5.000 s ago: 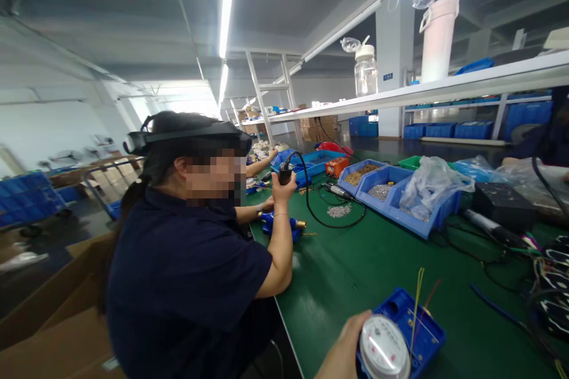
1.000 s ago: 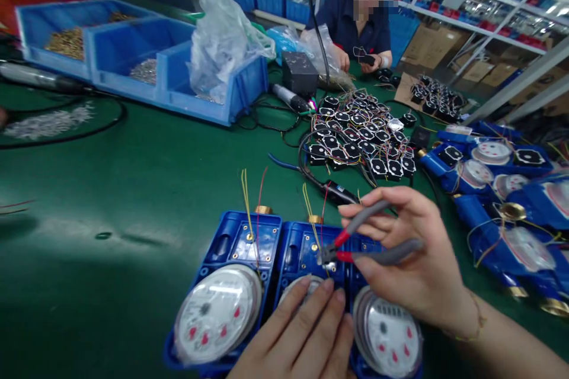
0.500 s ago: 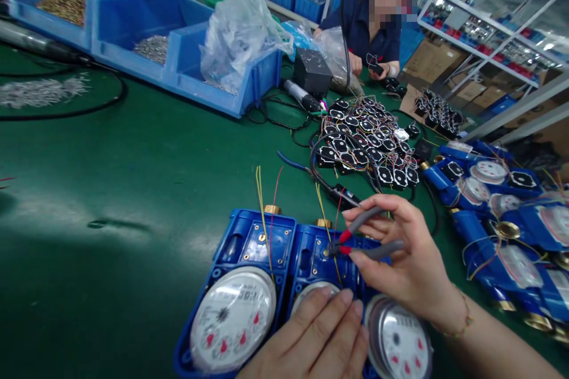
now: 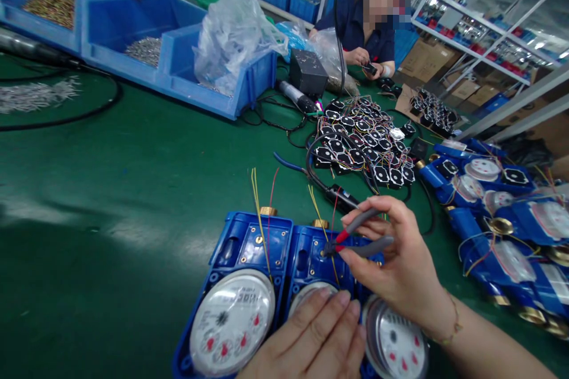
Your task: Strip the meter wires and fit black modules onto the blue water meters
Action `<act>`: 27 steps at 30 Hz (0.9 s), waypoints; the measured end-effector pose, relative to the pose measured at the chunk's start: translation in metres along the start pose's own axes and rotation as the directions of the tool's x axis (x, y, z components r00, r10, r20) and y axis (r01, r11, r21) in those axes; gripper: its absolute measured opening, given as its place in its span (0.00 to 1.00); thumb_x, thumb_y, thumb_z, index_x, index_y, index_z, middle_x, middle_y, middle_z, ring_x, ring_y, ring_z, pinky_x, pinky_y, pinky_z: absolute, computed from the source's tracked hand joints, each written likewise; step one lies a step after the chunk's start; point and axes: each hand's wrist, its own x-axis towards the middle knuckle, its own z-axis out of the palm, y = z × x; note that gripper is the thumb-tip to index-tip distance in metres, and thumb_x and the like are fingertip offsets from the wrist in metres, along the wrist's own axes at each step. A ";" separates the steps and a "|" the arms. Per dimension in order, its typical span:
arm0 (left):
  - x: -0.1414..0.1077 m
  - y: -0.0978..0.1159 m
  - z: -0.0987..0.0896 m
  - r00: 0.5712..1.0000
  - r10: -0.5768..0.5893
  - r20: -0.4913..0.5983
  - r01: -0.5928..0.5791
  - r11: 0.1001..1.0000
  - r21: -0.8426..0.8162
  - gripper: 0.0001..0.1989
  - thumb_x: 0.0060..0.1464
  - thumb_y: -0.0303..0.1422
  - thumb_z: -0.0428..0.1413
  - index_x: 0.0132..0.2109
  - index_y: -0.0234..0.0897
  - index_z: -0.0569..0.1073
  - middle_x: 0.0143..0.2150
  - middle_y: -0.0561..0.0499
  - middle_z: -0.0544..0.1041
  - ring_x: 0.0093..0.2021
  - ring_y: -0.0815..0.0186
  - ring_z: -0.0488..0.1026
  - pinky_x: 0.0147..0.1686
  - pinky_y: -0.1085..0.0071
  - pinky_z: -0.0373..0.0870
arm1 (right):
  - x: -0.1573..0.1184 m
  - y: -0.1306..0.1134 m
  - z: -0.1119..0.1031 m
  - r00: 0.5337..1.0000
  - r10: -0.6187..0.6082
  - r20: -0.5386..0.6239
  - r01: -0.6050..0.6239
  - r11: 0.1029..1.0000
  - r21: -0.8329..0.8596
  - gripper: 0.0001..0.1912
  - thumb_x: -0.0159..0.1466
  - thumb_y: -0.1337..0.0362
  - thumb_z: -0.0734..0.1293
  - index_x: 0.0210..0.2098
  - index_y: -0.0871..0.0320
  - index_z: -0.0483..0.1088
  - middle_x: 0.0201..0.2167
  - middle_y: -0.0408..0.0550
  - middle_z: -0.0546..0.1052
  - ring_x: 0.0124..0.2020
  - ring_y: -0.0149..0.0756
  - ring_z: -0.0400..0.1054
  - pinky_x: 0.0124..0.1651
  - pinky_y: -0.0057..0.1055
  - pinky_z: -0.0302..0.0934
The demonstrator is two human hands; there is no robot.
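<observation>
Three blue water meters stand side by side at the front: a left meter [image 4: 231, 323], a middle meter [image 4: 306, 266] and a right meter [image 4: 395, 337]. My left hand [image 4: 311, 337] lies flat over the dial of the middle meter, fingers stretched out, hiding most of it. In my right hand [image 4: 395, 266] is a pair of cutting pliers [image 4: 355, 237] with grey and red handles. Their jaws touch or nearly touch a small brass fitting [image 4: 323, 253] on the middle meter's blue housing. Yellow wires [image 4: 317, 207] and a red wire [image 4: 335, 204] rise beside the jaws.
Blue bins [image 4: 120, 41] with screws and a plastic bag [image 4: 235, 35] line the back left. Black wired modules [image 4: 364, 142] lie beyond the meters. More blue meters [image 4: 502, 219] are piled at right. A co-worker [image 4: 368, 35] handles a black part across the green table [image 4: 133, 177].
The view has shifted slightly. My right hand and the pliers stay at the middle meter's fitting, and my left hand stays on its dial. The co-worker's hands have moved closer together.
</observation>
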 end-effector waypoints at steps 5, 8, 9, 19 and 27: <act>-0.002 -0.004 0.005 0.997 0.044 -0.065 -0.043 0.999 0.020 0.11 0.61 0.31 0.49 0.48 0.40 0.73 0.51 0.53 0.74 0.55 0.62 0.68 0.51 0.66 0.73 | 0.001 -0.001 0.001 1.000 0.015 -0.022 -0.015 0.999 -0.041 0.29 0.57 0.72 0.70 0.53 0.47 0.56 0.46 0.45 0.64 0.46 0.36 0.67 0.50 0.29 0.68; -0.003 -0.004 0.008 0.998 0.050 -0.043 -0.049 0.999 0.020 0.12 0.60 0.32 0.50 0.49 0.40 0.73 0.51 0.52 0.74 0.56 0.61 0.67 0.50 0.65 0.73 | 0.000 0.002 0.000 1.000 0.023 -0.021 -0.024 1.000 -0.004 0.29 0.57 0.72 0.70 0.53 0.47 0.56 0.47 0.45 0.64 0.46 0.37 0.67 0.50 0.30 0.68; -0.004 -0.003 0.009 0.998 0.052 -0.038 -0.052 0.998 0.020 0.12 0.60 0.32 0.50 0.49 0.40 0.73 0.52 0.52 0.73 0.56 0.61 0.67 0.51 0.65 0.73 | -0.001 0.003 -0.001 1.000 0.029 -0.011 -0.028 0.999 0.023 0.30 0.57 0.72 0.70 0.53 0.47 0.56 0.48 0.46 0.64 0.47 0.38 0.67 0.50 0.32 0.68; -0.016 -0.011 -0.046 0.991 -0.135 0.000 0.134 0.984 0.115 0.12 0.61 0.35 0.50 0.50 0.44 0.73 0.53 0.55 0.72 0.55 0.60 0.68 0.56 0.61 0.67 | 0.007 -0.031 0.000 0.999 -0.048 0.011 0.043 0.963 0.264 0.30 0.56 0.78 0.68 0.53 0.51 0.57 0.50 0.49 0.61 0.50 0.46 0.66 0.53 0.39 0.67; -0.060 -0.022 -0.045 0.875 -0.483 -0.032 0.482 0.876 -0.016 0.20 0.57 0.38 0.55 0.55 0.38 0.68 0.56 0.41 0.67 0.58 0.48 0.61 0.53 0.42 0.64 | 0.034 -0.038 0.039 0.983 -0.121 0.140 0.064 0.934 0.352 0.32 0.56 0.76 0.69 0.54 0.49 0.56 0.50 0.48 0.60 0.52 0.46 0.64 0.55 0.46 0.64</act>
